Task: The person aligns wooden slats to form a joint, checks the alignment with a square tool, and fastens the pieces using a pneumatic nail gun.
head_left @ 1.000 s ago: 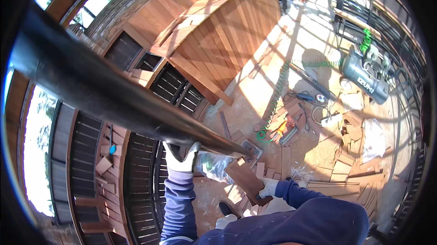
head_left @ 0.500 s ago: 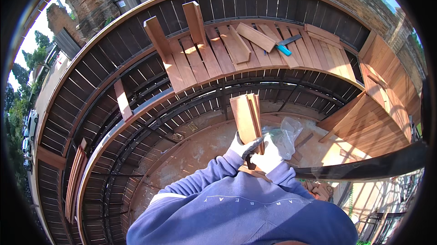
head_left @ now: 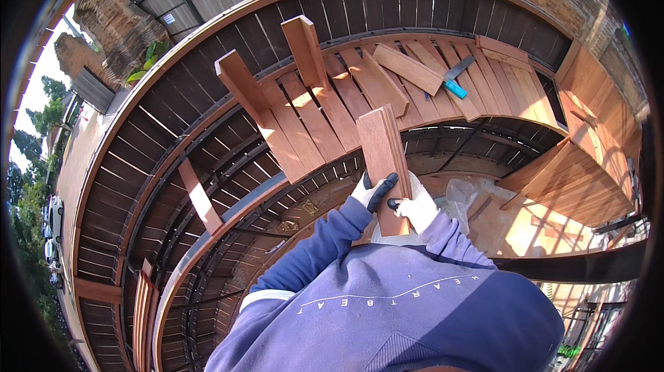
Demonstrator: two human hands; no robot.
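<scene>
A stack of wooden boards [head_left: 382,142] stands in front of my body, its far end raised toward the curved bench. My left hand [head_left: 375,191], in a white glove with dark fingertips, grips the stack's left side. On its right side my right hand [head_left: 413,204], gloved the same way, is closed round the boards. Beyond the stack, the plank-topped bench [head_left: 308,144] carries loose boards and a handsaw [head_left: 455,88] with a teal handle. Two boards [head_left: 304,50] stand upright toward the left part of the planking.
A dark slatted backrest [head_left: 415,5] curves behind the bench. To the left, the bare metal frame [head_left: 242,216] bears a single cross board [head_left: 200,196] and a pile of boards [head_left: 143,317]. A clear plastic bag [head_left: 458,199] lies below, right of my hands. A dark beam [head_left: 567,265] crosses at right.
My hands have raised the boards and brought them closer to the bench, and both gloves now show their dark fingertips. My view has shifted slightly, nearer to the planking.
</scene>
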